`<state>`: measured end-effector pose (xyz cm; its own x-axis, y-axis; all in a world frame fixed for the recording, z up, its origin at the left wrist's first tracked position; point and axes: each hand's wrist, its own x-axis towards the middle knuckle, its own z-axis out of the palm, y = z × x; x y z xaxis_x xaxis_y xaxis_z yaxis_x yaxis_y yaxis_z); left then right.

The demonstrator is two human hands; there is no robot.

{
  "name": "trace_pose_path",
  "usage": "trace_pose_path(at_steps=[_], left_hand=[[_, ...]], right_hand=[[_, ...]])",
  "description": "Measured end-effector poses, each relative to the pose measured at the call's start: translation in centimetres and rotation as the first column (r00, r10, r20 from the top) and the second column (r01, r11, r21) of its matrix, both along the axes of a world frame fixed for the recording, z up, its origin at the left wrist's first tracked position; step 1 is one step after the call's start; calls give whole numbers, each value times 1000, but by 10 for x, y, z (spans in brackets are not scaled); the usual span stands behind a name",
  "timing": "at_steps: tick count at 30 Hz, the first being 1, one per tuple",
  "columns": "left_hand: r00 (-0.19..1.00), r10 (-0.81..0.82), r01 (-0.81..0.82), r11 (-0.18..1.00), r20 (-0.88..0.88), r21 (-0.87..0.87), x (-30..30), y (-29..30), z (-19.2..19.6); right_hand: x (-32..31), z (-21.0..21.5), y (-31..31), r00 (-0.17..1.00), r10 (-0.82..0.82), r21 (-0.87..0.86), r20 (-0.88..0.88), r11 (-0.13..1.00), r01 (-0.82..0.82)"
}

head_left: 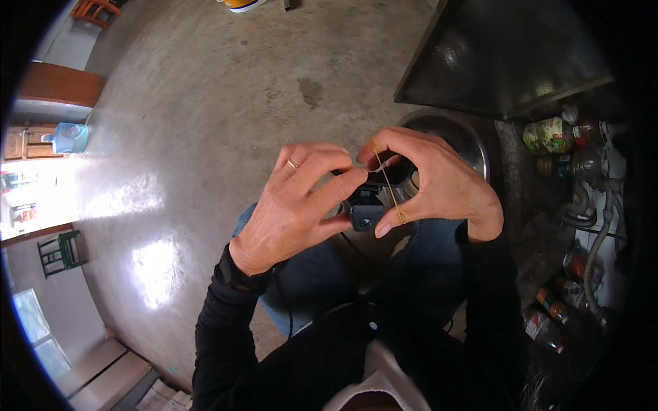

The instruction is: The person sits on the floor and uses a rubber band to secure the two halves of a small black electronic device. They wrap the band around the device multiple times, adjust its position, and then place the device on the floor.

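While you hold the black device [368, 205] up in front of your chest, both hands close around it above your knees. Its small lens faces the camera from the lower front. A yellow rubber band [386, 179] runs slantwise across it, from your right fingertips down to the base of your right index finger. Your left hand [295, 205] grips the device from the left, thumb pressed on its side, fingers curled over the top, a ring on one finger. Your right hand [439, 185] grasps it from the right and pinches the band at the top, thumb tip under the lens.

Beneath your hands lie your blue-jeaned legs [308, 274] and black sleeves [226, 329]. Just behind your right hand sits a round steel bowl [452, 133], partly hidden. Beyond it a dark metal hood [507, 55] slants up to the right.

To your right a crowded shelf holds jars and bottles [555, 133], with a grey hose [596, 253] curling down past more bottles [552, 308].

All around spreads a bare concrete floor [205, 123], polished, stained in places, with bright window glare on the left. Far left stand a blue water jug [68, 137], a wooden door [58, 83] and a small green stool [62, 250]. An orange chair [96, 9] shows at the top edge.
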<state>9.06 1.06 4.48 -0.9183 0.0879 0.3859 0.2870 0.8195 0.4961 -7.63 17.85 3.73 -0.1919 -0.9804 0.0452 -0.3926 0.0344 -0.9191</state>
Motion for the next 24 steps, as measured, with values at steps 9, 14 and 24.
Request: trace_pose_path(at_steps=[9, 14, 24], left_hand=[[993, -71, 65, 996, 92, 66, -4, 5, -2], [991, -10, -28, 960, 134, 279, 1, 4, -2], [904, 223, -426, 397, 366, 813, 13, -12, -4]], right_hand=[[-4, 10, -5, 996, 91, 92, -23, 992, -88], [-7, 9, -8, 976, 143, 69, 164, 985, -156], [-2, 0, 15, 867, -78, 159, 491, 987, -1]])
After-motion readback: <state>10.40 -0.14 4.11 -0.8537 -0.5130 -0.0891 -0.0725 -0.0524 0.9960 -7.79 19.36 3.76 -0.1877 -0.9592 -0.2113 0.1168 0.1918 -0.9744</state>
